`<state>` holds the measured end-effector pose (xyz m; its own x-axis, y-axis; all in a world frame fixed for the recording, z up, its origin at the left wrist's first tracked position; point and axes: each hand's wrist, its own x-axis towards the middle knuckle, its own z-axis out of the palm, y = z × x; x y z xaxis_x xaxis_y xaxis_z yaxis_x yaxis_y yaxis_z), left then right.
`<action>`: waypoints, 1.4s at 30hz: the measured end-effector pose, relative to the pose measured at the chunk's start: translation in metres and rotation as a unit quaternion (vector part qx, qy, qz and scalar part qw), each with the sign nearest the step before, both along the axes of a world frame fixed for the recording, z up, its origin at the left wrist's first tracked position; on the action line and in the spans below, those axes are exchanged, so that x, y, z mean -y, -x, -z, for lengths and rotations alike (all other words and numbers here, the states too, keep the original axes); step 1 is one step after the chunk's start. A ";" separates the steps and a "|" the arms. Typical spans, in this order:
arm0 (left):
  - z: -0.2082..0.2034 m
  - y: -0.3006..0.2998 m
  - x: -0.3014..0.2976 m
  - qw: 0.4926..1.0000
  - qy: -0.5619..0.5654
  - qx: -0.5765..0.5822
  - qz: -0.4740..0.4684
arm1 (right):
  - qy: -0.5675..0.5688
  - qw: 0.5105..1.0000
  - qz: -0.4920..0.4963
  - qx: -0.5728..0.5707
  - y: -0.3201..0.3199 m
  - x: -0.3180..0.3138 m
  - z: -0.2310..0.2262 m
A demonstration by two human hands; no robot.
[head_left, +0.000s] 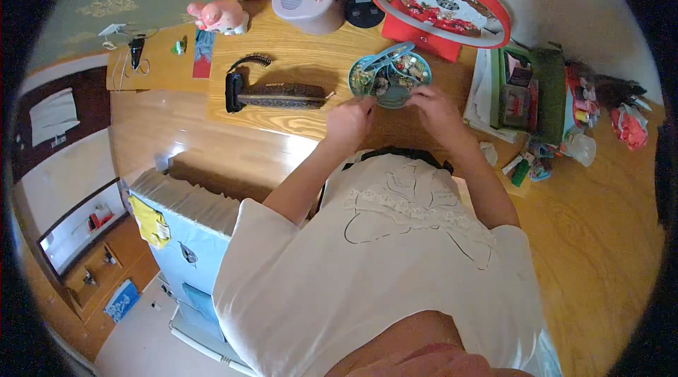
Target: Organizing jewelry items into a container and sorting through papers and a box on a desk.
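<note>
A round teal divided box (393, 98) lies at the near edge of the wooden desk, in front of me. Small shiny pieces, like beads or trinkets, fill several of its compartments. Its nearest compartment shows mostly bare teal. My left hand (349, 124) is at the box's near left rim, fingers closed in a pinch; what they hold is too small to name. Across from it, my right hand (438, 117) reaches the near right rim with thumb and fingertips drawn together. Whatever lies between those fingertips cannot be made out.
A long dark patterned object (282, 96) lies left of the box. Behind stand a pink speaker-like device (308, 1), a pig figurine (220, 17) and a red-rimmed round mirror (503, 18). An open green box (547, 91) and small items are at right.
</note>
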<state>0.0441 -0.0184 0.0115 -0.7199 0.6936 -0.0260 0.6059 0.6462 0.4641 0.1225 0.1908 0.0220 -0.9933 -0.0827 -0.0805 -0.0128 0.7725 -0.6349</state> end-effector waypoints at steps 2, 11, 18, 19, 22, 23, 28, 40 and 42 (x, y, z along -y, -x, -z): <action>0.005 -0.007 -0.002 0.999 0.032 0.030 0.009 | -0.020 0.999 0.025 0.020 -0.008 -0.002 0.000; 0.003 -0.011 -0.014 0.995 0.068 0.064 0.030 | -0.074 0.984 0.060 0.150 -0.008 0.020 0.006; -0.004 0.001 -0.008 0.999 -0.031 0.037 -0.023 | -0.036 0.987 0.157 -0.010 0.035 0.043 0.020; -0.005 0.002 -0.006 0.998 -0.041 0.035 -0.025 | -0.047 0.986 0.160 0.008 0.040 0.047 0.027; -0.011 0.004 -0.005 0.997 -0.054 0.038 -0.037 | -0.055 0.984 0.167 0.039 0.047 0.052 0.041; -0.015 0.005 -0.004 0.996 -0.063 0.035 -0.044 | -0.040 0.984 0.169 0.035 0.047 0.051 0.044; -0.017 0.013 0.001 0.991 -0.083 0.006 -0.103 | 0.191 0.957 0.215 0.032 0.030 0.035 0.008; 0.011 0.004 -0.055 0.978 0.201 0.041 0.022 | 0.432 0.862 0.259 -0.057 -0.031 -0.008 -0.032; 0.011 0.006 -0.061 0.977 0.208 0.030 0.023 | 0.433 0.857 0.278 -0.022 -0.037 -0.008 -0.031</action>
